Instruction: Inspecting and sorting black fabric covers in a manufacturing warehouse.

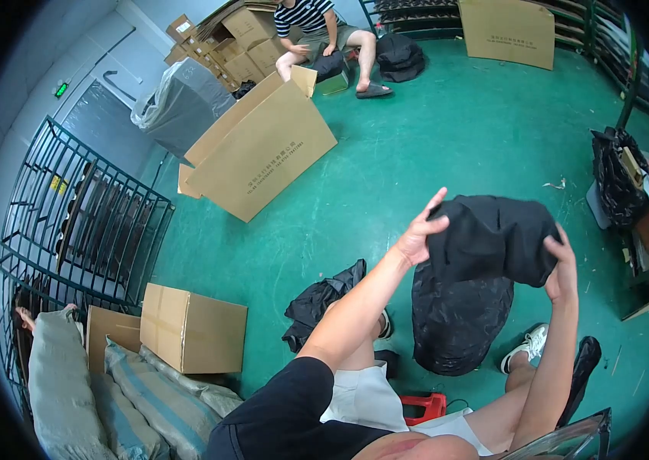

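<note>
Between my two hands, above the floor in front of me, hangs a bulky black cloth piece (493, 238), folded or bunched, its exact kind not clear. My left hand (422, 236) grips its left side, with some fingers hidden behind the fabric. My right hand (561, 264) holds the right end, the fingers against the cloth. Directly below it stands a rounded, shiny black bag or bundle (462, 330), partly covered by the held cloth. Another crumpled black bag (324, 303) lies by my left foot.
A red plastic object (426, 406) sits between my legs. Cardboard box (194, 326) and woven sacks (140, 383) are at left, beside a green metal rack (87, 207). A large open carton (267, 157) stands ahead; a seated person (321, 34) handles black material beyond. Shelving (647, 261) lines the right.
</note>
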